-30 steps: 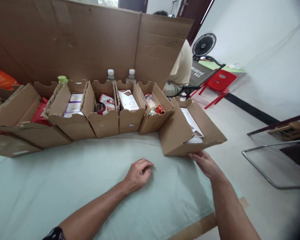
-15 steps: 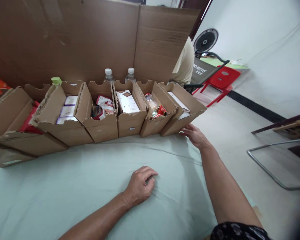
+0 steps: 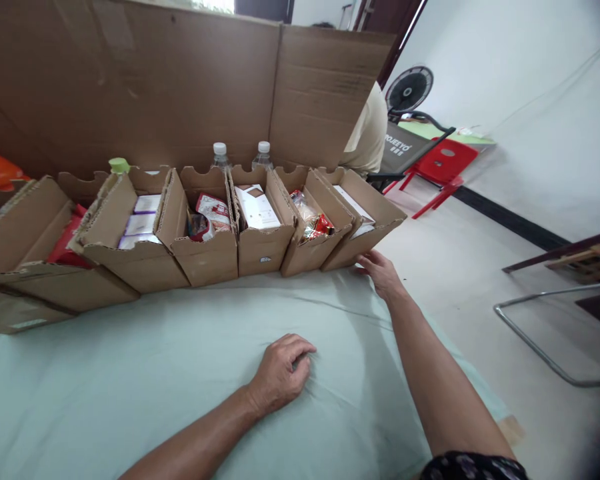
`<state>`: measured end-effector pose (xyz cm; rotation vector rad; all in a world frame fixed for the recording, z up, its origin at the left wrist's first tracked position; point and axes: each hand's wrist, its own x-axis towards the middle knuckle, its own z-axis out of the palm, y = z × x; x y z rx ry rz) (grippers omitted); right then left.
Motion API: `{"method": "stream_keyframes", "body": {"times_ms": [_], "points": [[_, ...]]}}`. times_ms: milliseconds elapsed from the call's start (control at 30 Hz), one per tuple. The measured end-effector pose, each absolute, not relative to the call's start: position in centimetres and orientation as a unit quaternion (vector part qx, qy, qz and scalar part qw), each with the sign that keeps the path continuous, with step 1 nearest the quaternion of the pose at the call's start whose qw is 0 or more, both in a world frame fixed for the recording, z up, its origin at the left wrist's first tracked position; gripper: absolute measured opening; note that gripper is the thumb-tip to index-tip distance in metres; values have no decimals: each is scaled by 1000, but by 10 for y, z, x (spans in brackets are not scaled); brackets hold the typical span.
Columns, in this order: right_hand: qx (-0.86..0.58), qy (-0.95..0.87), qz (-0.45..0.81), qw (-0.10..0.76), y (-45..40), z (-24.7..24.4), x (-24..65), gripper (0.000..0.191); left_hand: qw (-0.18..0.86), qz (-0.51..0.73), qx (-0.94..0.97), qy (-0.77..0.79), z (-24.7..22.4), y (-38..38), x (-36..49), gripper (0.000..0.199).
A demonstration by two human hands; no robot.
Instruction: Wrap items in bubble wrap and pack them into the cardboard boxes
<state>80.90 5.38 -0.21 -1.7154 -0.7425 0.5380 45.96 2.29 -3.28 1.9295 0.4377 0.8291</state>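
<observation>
My left hand (image 3: 283, 370) rests on the pale green cloth (image 3: 180, 360). Its fingers are loosely bent, with a gap beside the thumb and nothing held. At the right end of a row of cardboard bins, my right hand (image 3: 380, 272) touches the lower front corner of the last cardboard bin (image 3: 347, 250). Its fingers reach out apart, and some tips are hidden by the bin. A flat white box (image 3: 353, 202) lies inside that bin. Beside it, another bin (image 3: 300, 255) holds shiny red and gold packets (image 3: 317, 227).
Further left, bins hold a white box (image 3: 257, 210), a red-and-white pouch (image 3: 214, 212), purple-edged white boxes (image 3: 143, 220) and a red packet (image 3: 67, 240). Two bottles (image 3: 263, 157) stand behind, before a tall cardboard panel (image 3: 190, 87). Past the cloth's right edge are a red chair (image 3: 445, 160) and a person's sleeve (image 3: 369, 133).
The last bin has shifted slightly left against its neighbour, with my right hand moving left along with it. My left hand stays put. The view has tilted a little.
</observation>
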Motion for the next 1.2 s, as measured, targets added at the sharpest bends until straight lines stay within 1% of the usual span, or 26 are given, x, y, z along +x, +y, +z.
{"method": "stream_keyframes", "body": {"times_ms": [133, 233, 300, 367, 400, 433, 500, 567, 600, 633, 700, 767, 800, 900, 1000, 1100, 1200], "points": [[-744, -310, 199, 558, 58, -4, 811, 44, 478, 338, 789, 185, -34, 22, 460, 26], [-765, -284, 136, 562, 48, 0, 809, 37, 479, 343, 786, 188, -36, 22, 460, 26], [-768, -265, 46, 581, 39, 11, 798, 32, 479, 348, 784, 185, -37, 22, 461, 26], [-745, -287, -45, 600, 31, 29, 775, 29, 478, 347, 787, 179, -37, 22, 461, 27], [-727, -329, -61, 600, 30, 40, 759, 30, 476, 345, 789, 177, -38, 23, 461, 27], [-711, -378, -48, 591, 30, 52, 742, 33, 475, 344, 790, 177, -38, 23, 461, 27], [-694, -484, 13, 533, 39, 74, 708, 48, 473, 349, 788, 184, -38, 23, 462, 26], [-708, -545, 21, 449, 53, 90, 683, 60, 473, 356, 783, 191, -38, 23, 462, 26], [-720, -561, 11, 407, 61, 95, 676, 60, 474, 358, 781, 192, -38, 23, 462, 27], [-734, -570, -5, 370, 68, 99, 673, 56, 476, 358, 780, 191, -39, 23, 462, 28], [-758, -571, -37, 313, 78, 100, 674, 38, 480, 357, 779, 187, -39, 23, 463, 27], [-775, -564, -56, 278, 78, 99, 678, 22, 492, 357, 770, 193, -40, 24, 463, 26], [-780, -562, -60, 268, 74, 98, 679, 20, 502, 361, 759, 205, -40, 24, 463, 26], [-778, -564, -64, 270, 43, 99, 672, 19, 549, 391, 685, 277, -39, 29, 461, 26], [-758, -571, -77, 306, -16, 103, 654, 19, 593, 434, 578, 354, -40, 37, 457, 33], [-748, -568, -71, 336, -95, 100, 643, 21, 595, 458, 535, 387, -42, 46, 453, 42], [-764, -544, -45, 344, -186, 83, 646, 23, 572, 470, 552, 383, -40, 51, 451, 54]]}}
